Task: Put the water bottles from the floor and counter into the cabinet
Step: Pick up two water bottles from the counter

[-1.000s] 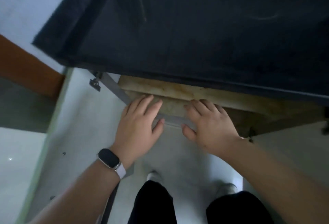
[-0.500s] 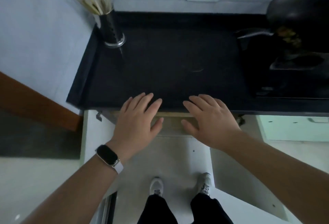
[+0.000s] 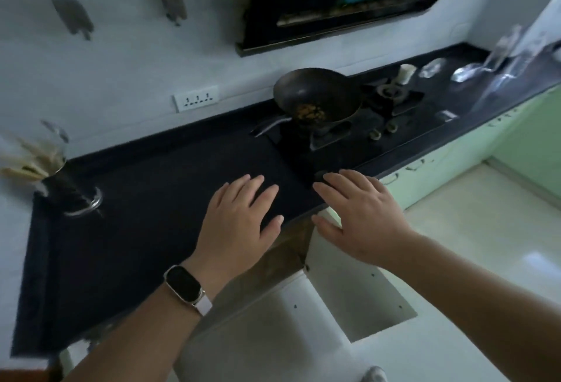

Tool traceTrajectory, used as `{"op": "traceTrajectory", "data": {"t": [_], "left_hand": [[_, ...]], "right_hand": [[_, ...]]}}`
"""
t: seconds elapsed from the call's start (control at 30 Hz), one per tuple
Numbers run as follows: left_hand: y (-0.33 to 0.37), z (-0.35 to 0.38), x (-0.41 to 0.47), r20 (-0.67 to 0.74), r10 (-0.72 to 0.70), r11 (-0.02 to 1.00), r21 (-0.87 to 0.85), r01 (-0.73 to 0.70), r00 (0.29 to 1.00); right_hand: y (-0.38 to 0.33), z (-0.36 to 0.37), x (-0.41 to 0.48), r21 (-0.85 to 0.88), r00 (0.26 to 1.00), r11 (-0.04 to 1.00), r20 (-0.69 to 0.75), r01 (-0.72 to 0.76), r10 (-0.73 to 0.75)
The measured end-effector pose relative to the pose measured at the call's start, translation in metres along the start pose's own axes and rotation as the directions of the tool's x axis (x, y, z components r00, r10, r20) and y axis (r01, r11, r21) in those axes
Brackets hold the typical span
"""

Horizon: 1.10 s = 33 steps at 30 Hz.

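Both hands (image 3: 239, 224) (image 3: 361, 217) empty, spread | risen from cabinet (image 3: 358, 287) above counter (image 3: 145, 214)

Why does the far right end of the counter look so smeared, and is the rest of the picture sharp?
Head view: the clear bottles at the counter's far right are streaked by motion blur, as is the utensil holder at left. The left hand and right hand are fairly sharp. Lighting is dim; the wide lens bends the black counter.
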<state>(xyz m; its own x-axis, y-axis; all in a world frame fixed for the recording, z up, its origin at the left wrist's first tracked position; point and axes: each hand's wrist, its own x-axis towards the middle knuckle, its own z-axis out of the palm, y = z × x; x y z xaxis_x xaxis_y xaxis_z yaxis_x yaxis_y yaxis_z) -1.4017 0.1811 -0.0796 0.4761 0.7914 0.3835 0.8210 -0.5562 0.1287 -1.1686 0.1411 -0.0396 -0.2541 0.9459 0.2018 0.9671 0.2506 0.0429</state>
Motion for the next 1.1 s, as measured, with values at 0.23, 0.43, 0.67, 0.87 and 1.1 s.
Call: {"op": "traceTrajectory", "data": {"t": [0.23,0.43,0.67,0.87,1.1], "left_hand": [[0.088,0.017,0.071,-0.005,0.178,0.984,-0.001,-0.178,0.984],[0.190,0.041,0.136,0.008,0.269,0.963,0.013,-0.269,0.963],[0.329,0.082,0.212,-0.014,0.388,0.922,0.014,-0.387,0.922],[0.434,0.120,0.267,-0.076,0.450,0.890,-0.046,-0.454,0.890],[0.522,0.157,0.314,-0.121,0.590,0.796,-0.078,-0.600,0.799]], "right_hand": [[0.093,-0.020,-0.043,-0.010,0.985,0.986,-0.028,-0.168,0.168],[0.199,-0.032,-0.082,-0.004,0.966,0.969,-0.081,-0.248,0.247],[0.355,-0.043,-0.150,-0.059,0.938,0.942,-0.135,-0.329,0.319],[0.450,-0.044,-0.202,-0.058,0.907,0.909,-0.111,-0.413,0.405],[0.520,-0.051,-0.255,-0.084,0.845,0.845,-0.153,-0.528,0.512]]}}
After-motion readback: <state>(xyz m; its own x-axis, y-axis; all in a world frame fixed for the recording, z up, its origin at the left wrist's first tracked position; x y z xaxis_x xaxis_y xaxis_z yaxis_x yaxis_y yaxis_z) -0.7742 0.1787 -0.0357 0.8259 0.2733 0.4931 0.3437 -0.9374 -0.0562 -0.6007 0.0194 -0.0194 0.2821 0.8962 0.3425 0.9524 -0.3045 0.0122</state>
